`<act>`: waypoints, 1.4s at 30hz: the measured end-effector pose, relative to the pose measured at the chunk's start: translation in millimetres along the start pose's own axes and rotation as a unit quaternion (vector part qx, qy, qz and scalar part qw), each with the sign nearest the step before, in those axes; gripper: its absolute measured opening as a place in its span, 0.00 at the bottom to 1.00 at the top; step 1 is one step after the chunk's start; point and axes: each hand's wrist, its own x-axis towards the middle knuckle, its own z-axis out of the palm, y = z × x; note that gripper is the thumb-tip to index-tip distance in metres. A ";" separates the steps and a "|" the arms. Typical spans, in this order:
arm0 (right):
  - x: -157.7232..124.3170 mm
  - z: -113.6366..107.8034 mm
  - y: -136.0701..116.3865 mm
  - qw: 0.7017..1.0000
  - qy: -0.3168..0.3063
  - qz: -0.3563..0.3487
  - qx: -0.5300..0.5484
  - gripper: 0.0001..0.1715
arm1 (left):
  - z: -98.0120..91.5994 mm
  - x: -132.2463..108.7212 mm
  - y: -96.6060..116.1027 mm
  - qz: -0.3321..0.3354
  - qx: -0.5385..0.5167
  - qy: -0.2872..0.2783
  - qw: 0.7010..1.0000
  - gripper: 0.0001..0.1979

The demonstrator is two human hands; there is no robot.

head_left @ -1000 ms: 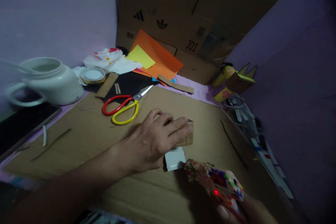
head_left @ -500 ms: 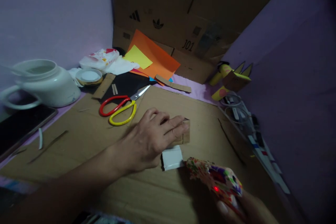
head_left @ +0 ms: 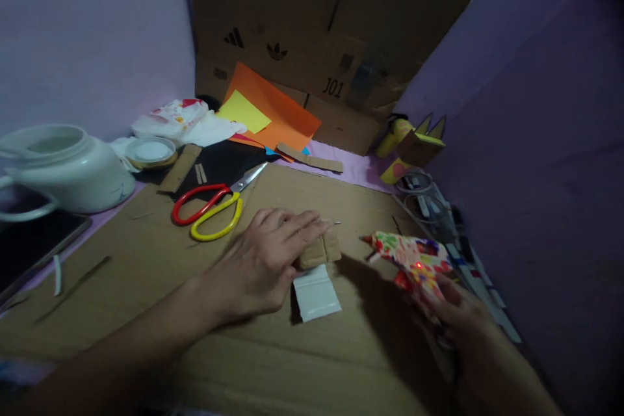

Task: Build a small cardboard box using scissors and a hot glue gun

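Room: lilac walls meeting in a corner, with a flattened cardboard box [head_left: 341,32] leaning there. Surface: a cardboard sheet [head_left: 146,286] laid over the table. On it or beside it:
- red-and-yellow scissors [head_left: 209,208]
- orange paper [head_left: 287,114]
- white jug [head_left: 63,166]
- white card piece [head_left: 316,292]

Your left hand [head_left: 263,263] lies palm down, its fingers stretched flat over a small cardboard piece [head_left: 322,251] mid-sheet, just above the white card. Your right hand [head_left: 458,318] is wrapped around the handle of a floral glue gun [head_left: 414,260]. The gun's nozzle points left towards the cardboard piece and is clear of it.
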 end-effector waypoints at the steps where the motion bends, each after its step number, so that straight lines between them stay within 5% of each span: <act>1: 11.5 3.3 -2.7 0.999 0.012 0.027 0.026 0.18 | 0.2 -0.3 -1.0 -0.012 -0.014 0.000 1.000 0.33; 5: 42.8 20.8 -16.9 0.998 -0.002 0.040 -0.044 0.23 | 1.4 0.6 -4.9 -0.061 -0.057 0.011 0.996 0.31; 9: 45.4 20.2 -27.7 0.981 0.023 0.005 -0.194 0.25 | 4.3 2.2 -7.6 -0.106 -0.088 0.006 0.990 0.33; 12: 35.1 12.6 -29.2 0.900 0.100 -0.114 -0.409 0.23 | 6.4 3.8 -9.7 -0.116 -0.097 -0.008 0.988 0.31; 15: 21.7 18.1 -26.1 0.897 -0.015 -0.273 -0.347 0.23 | 8.3 5.8 -12.2 -0.122 -0.103 -0.017 0.987 0.30; 18: 13.8 38.1 -21.7 0.879 -0.181 -0.326 -0.296 0.44 | 9.9 7.0 -14.5 -0.129 -0.105 -0.030 0.986 0.30; 20: 14.9 52.3 -19.2 0.855 -0.214 -0.358 -0.307 0.58 | 10.5 7.1 -15.3 -0.130 -0.109 -0.031 0.985 0.29; 23: 23.9 66.1 -17.0 0.840 -0.248 -0.386 -0.291 0.62 | 10.5 7.6 -15.3 -0.146 -0.126 -0.025 0.981 0.28; 30: 39.2 72.4 -11.9 0.880 -0.255 -0.365 -0.165 0.60 | 4.5 13.1 -12.4 -0.233 -0.194 -0.053 0.951 0.30; 34: 41.0 74.9 -6.6 0.916 -0.251 -0.304 -0.074 0.56 | 2.0 13.7 -10.9 -0.219 -0.232 -0.061 0.946 0.28; 42: 48.0 83.0 -4.4 0.941 -0.228 -0.249 -0.031 0.56 | -1.1 9.6 -10.2 -0.205 -0.222 -0.120 0.946 0.33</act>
